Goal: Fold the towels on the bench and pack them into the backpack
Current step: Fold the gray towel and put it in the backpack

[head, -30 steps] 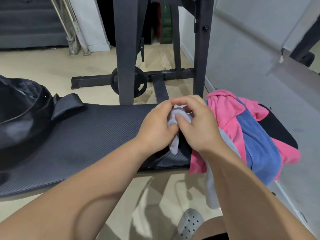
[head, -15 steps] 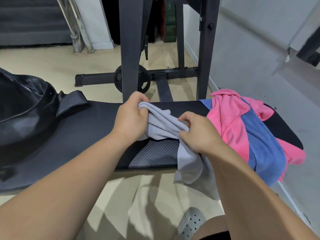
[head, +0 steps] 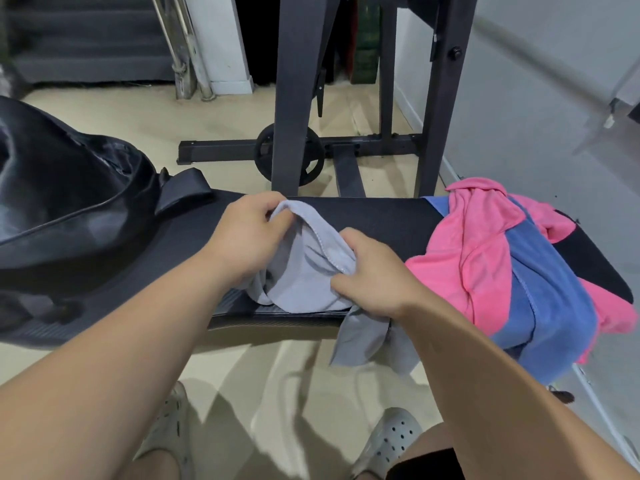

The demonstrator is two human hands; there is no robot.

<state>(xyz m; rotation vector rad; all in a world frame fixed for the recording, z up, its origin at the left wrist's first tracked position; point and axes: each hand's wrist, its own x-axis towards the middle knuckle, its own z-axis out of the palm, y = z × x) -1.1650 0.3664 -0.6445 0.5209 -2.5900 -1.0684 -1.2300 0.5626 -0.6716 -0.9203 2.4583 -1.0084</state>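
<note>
A grey towel (head: 304, 271) lies bunched on the middle of the black bench (head: 374, 220), one end hanging over the near edge. My left hand (head: 249, 237) pinches its far-left edge. My right hand (head: 367, 268) grips its hemmed edge at the right. To the right, a pink towel (head: 464, 244) and a blue towel (head: 554, 299) lie in a crumpled heap and drape over the bench's near side. The black backpack (head: 59, 209) sits on the bench's left end with its mouth gaping.
A dark metal rack (head: 291, 98) with a weight plate (head: 291, 157) at its base stands just behind the bench. Grey stairs (head: 86, 46) rise at the back left. A grey wall runs along the right. My feet in grey clogs (head: 388, 441) are below the bench.
My hands, together on the balled grey towel a second ago, have drawn apart. The left went left with one edge, and the towel is now spread wider on the bench.
</note>
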